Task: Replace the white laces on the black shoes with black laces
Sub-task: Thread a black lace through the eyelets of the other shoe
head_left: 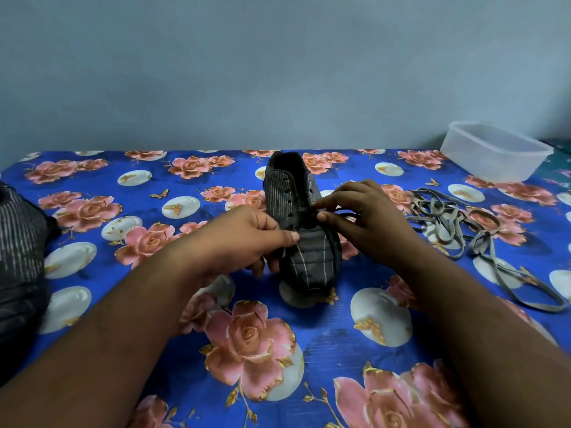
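Note:
A black pinstriped shoe (304, 242) stands mid-table with its toe toward me and its eyelets bare. My left hand (247, 239) grips the shoe's left side near the lowest eyelets. My right hand (367, 217) pinches a thin black lace (347, 215) just above the shoe's right edge. The second black shoe (21, 242) lies at the far left edge, partly cut off. The removed white laces (463, 223), greyish and tangled, lie in a loose pile to the right of my right hand.
A floral blue cloth (324, 341) covers the table. A clear plastic container (494, 151) sits at the back right corner, behind the white laces. A pale wall rises right behind the table's far edge.

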### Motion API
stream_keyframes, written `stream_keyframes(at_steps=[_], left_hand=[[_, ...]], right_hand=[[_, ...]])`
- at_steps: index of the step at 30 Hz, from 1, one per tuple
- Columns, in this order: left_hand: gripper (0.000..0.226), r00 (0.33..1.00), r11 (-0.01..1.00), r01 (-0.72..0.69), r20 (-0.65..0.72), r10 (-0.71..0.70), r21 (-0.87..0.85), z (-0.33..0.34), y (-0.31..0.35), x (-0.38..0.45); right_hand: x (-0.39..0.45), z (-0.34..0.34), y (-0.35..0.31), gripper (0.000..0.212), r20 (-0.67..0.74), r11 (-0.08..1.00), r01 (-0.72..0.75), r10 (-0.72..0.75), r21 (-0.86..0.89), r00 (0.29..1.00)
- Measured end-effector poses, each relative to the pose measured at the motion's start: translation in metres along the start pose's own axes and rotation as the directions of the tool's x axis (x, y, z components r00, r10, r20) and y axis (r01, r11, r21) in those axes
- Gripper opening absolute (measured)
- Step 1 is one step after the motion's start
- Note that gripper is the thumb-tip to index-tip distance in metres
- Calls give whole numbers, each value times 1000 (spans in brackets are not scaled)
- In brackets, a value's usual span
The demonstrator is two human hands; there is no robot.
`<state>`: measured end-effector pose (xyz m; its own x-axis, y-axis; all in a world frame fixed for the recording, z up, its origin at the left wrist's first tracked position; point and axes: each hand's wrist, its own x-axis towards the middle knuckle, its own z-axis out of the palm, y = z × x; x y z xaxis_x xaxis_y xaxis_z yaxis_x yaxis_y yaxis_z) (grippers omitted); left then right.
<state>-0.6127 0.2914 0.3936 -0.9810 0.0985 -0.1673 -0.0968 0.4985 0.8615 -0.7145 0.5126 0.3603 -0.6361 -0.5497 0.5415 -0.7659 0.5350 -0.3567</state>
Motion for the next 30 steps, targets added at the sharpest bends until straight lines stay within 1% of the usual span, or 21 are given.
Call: stream_keyframes(at_steps=[2, 4, 6, 9, 10, 12, 14, 16, 18, 19, 20, 21, 23, 24, 26, 29, 30], left_hand=[[37, 1000, 985, 0, -10, -2, -174, 2, 1, 1], [40, 998, 972, -10, -56, -3, -235, 3, 1, 3], [43, 995, 980, -38, -93, 20, -195, 4, -1, 5], [35, 992, 983, -99, -92, 85, -155, 6, -5, 6], [39, 992, 982, -107, -82, 95, -154, 6, -6, 6], [50, 993, 982, -110, -59, 103, -152, 7, -7, 6], [49, 994, 984, -107, -44, 102, -142, 7, -8, 6], [37, 994, 983, -109, -29, 106, -146, 7, -9, 7], [29, 994, 982, -113, -24, 110, -150, 7, -11, 9], [27, 993, 982, -115, -25, 112, -152, 7, -12, 10], [26, 993, 981, -117, -27, 114, -156, 7, -12, 10], [26, 993, 980, -117, -29, 114, -160, 7, -13, 10], [27, 993, 980, -117, -33, 114, -163, 7, -13, 10], [28, 993, 980, -120, -35, 116, -159, 7, -13, 11], [27, 992, 980, -124, -40, 119, -155, 8, -13, 12], [25, 991, 980, -127, -49, 121, -153, 9, -13, 13], [26, 991, 980, -128, -50, 121, -150, 9, -13, 13]], right_hand=[[0, 0, 0, 19, -18, 1000, -1, 1, 21, 1000], [1, 0, -1, 13, -21, 999, -6, 7, 45, 1000], [1, 0, 0, 5, -4, 991, -40, 41, 130, 999], [2, -3, 2, 21, 26, 916, -150, 151, 371, 988], [2, -4, 3, 22, 30, 890, -182, 187, 418, 982], [1, -6, 6, 12, 36, 863, -234, 245, 448, 969], [1, -7, 6, 5, 51, 865, -256, 260, 432, 964], [1, -8, 2, 8, 93, 870, -257, 240, 421, 966], [0, -11, -5, 23, 132, 863, -254, 218, 437, 967], [-1, -11, -7, 33, 128, 869, -242, 206, 432, 970], [-1, -10, -8, 38, 108, 889, -222, 195, 400, 975], [-1, -9, -8, 36, 83, 918, -199, 182, 344, 980], [-1, -7, -8, 15, 67, 958, -158, 146, 240, 987], [0, -7, -9, 10, 76, 965, -145, 131, 218, 988], [0, -7, -9, 11, 72, 973, -116, 104, 200, 992], [0, -9, -9, 2, 45, 987, -57, 51, 152, 998], [0, -9, -9, 3, 39, 992, -42, 38, 123, 999]])
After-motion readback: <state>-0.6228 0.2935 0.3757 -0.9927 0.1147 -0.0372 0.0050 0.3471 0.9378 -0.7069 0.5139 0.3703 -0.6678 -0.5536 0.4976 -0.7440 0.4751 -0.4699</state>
